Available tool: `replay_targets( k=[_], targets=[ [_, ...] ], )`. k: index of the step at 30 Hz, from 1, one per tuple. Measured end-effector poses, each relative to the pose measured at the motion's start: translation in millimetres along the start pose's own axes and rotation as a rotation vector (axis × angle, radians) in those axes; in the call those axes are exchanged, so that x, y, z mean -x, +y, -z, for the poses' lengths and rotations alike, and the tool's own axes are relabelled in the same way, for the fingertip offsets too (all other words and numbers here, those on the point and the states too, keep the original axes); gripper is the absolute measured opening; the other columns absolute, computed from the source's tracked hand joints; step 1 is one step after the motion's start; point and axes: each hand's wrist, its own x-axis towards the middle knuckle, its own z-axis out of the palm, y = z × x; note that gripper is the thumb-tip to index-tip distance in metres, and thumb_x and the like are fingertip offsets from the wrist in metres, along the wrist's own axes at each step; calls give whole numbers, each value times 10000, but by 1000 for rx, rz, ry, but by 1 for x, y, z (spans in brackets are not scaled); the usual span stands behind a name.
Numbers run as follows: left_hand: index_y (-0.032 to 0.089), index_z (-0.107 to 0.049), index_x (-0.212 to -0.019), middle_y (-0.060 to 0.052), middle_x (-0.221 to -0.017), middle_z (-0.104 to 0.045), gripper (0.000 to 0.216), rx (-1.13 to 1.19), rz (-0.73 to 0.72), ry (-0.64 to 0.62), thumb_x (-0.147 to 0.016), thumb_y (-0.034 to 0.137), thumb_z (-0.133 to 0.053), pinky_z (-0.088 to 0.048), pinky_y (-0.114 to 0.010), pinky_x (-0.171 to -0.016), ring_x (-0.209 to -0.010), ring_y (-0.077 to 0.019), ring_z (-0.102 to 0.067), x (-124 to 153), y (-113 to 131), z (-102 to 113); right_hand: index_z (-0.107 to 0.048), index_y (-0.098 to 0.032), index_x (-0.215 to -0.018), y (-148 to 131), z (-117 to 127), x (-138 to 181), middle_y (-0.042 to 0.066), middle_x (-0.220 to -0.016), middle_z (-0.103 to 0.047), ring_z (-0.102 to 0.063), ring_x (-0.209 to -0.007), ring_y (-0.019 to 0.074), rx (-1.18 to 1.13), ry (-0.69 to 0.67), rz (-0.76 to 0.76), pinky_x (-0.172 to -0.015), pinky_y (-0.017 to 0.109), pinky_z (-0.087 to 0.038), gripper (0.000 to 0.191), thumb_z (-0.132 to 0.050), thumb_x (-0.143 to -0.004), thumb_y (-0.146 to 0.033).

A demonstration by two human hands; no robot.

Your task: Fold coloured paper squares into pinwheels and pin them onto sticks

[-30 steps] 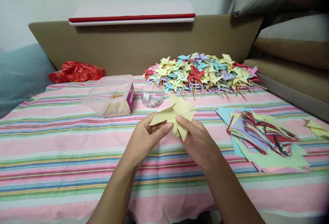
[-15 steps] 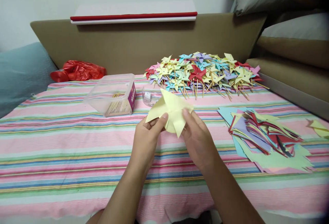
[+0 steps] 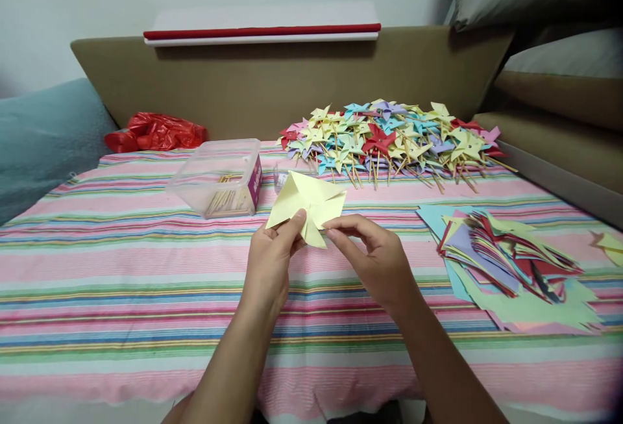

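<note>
A pale yellow paper pinwheel (image 3: pixel 314 200), cut into pointed blades and without a stick that I can see, is held up over the striped cloth. My left hand (image 3: pixel 277 249) grips its left side, thumb on top and fingers beneath. With thumb and index finger, my right hand (image 3: pixel 372 252) pinches the edge of a blade at the lower right. Behind the paper stands a clear plastic box (image 3: pixel 214 177) with thin wooden sticks (image 3: pixel 226 201) inside. A small clear packet (image 3: pixel 281 178) is partly hidden behind the pinwheel.
Many finished pinwheels on sticks (image 3: pixel 384 141) are heaped at the back right. Cut coloured papers (image 3: pixel 511 261) are stacked at the right, with a yellow piece (image 3: pixel 610 247) beyond them. A red plastic bag (image 3: pixel 160 132) lies at the back left on the striped cloth (image 3: pixel 146 274).
The pinwheel has turned and tilted in my left hand. My right hand has shifted from its right blade to a pinch on the lower right edge. The view has swung slightly left.
</note>
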Motion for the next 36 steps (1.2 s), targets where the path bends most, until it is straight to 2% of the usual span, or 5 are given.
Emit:
replay_targets(
  k=[6, 13, 17, 26, 36],
  targets=[
    [146, -756, -1096, -96, -1038, -792, 459, -56, -57, -30, -730, 400, -863, -551, -297, -819, -927, -212, -728, 1, -2, -1, -767, -250, -924, 3, 0, -2, 35, -986, -777, -707, -977, 231, -166, 37, -102, -907, 378, -553, 134, -722, -884, -370],
    [170, -738, -1154, -86, -1110, -777, 372, -168, -159, -88, -840, 364, -778, -537, -308, -871, -1017, -229, -711, 6, -4, -5, -763, -215, -844, 5, -4, -2, 33, -904, -765, -704, -895, 204, -327, 173, -243, -851, 336, -563, 172, -831, -777, -358],
    [186, -752, -1087, -62, -1100, -777, 277, -240, -207, -96, -859, 343, -760, -528, -293, -878, -1033, -220, -702, 8, -4, -7, -772, -218, -848, 4, -7, -1, 39, -994, -757, -692, -956, 207, -284, 214, -220, -858, 323, -555, 136, -811, -798, -338],
    [187, -756, -1009, -48, -1027, -782, 233, -271, -209, -107, -843, 349, -772, -534, -285, -843, -990, -218, -714, 9, -4, -8, -770, -221, -851, 3, -10, -1, 44, -959, -738, -683, -922, 220, -232, 239, -216, -821, 339, -553, 154, -797, -798, -364],
    [175, -749, -1093, -68, -1089, -780, 292, -254, -202, -127, -853, 340, -765, -536, -312, -928, -1067, -237, -711, 10, -4, -8, -749, -211, -806, -1, -20, 2, 28, -870, -713, -684, -858, 194, -246, 335, -208, -812, 318, -562, 133, -794, -799, -336]
  ],
)
